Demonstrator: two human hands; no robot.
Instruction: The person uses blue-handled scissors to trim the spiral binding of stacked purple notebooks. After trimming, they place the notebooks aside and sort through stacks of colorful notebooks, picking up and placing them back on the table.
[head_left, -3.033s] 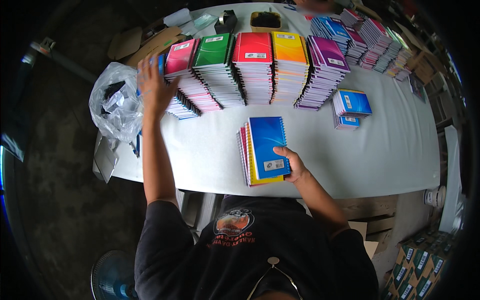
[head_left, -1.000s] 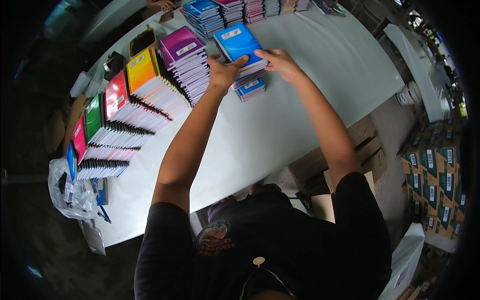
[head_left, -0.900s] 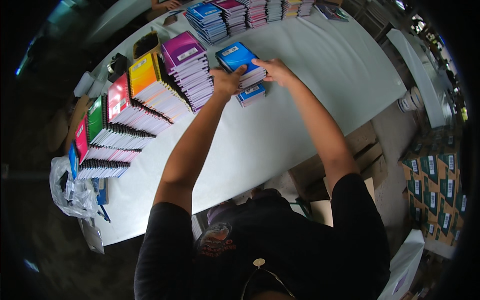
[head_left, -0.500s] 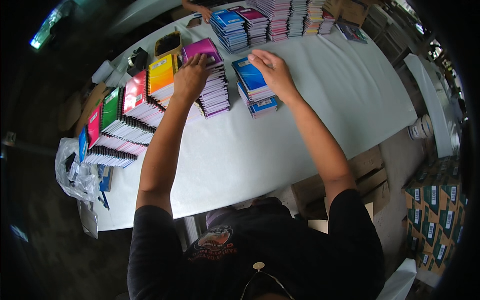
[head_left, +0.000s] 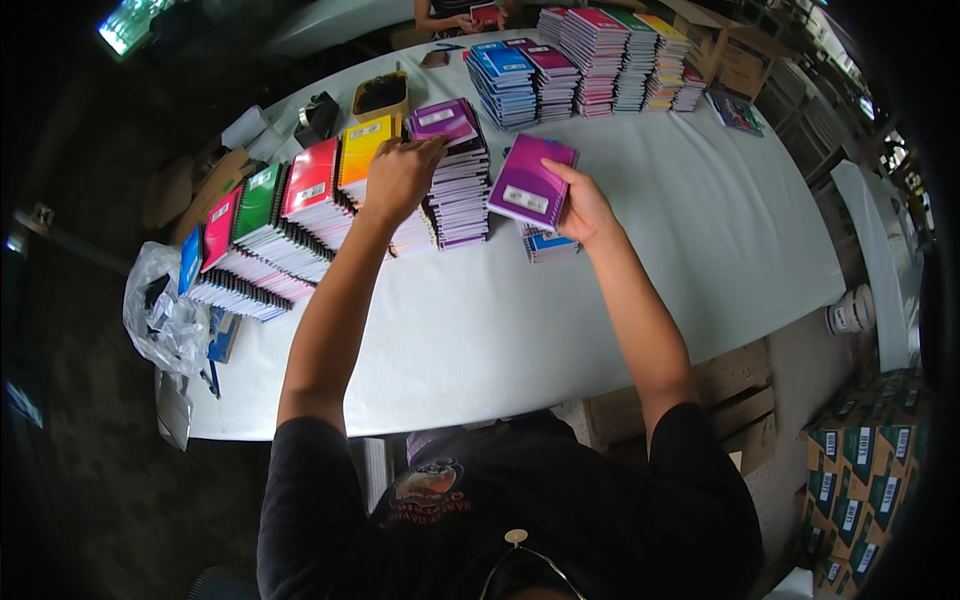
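My right hand (head_left: 588, 208) grips a purple notebook (head_left: 533, 180) by its right edge, thumb on the cover. It is held above a short notebook pile (head_left: 548, 244), which it mostly hides; a blue cover shows beneath. My left hand (head_left: 402, 178) has its fingers closed on the near edge of another purple notebook (head_left: 444, 121), slightly askew on top of a tall stack (head_left: 460, 195). Left of that stack, a row of spiral notebook stacks runs toward me: yellow (head_left: 365, 150), red (head_left: 311, 178), green (head_left: 258, 200), pink (head_left: 220, 229) and blue (head_left: 191, 260).
Across the white-covered table (head_left: 430, 350), more notebook stacks (head_left: 595, 60) stand near a cardboard box (head_left: 745, 65). A person (head_left: 460, 20) holds a small red item there. A plastic bag (head_left: 165, 305) hangs at the left edge. Patterned cartons (head_left: 862, 480) are stacked at lower right.
My right hand has taken a purple notebook and now holds it over the short pile. My left hand stays at the purple stack. The far person now holds a red item.
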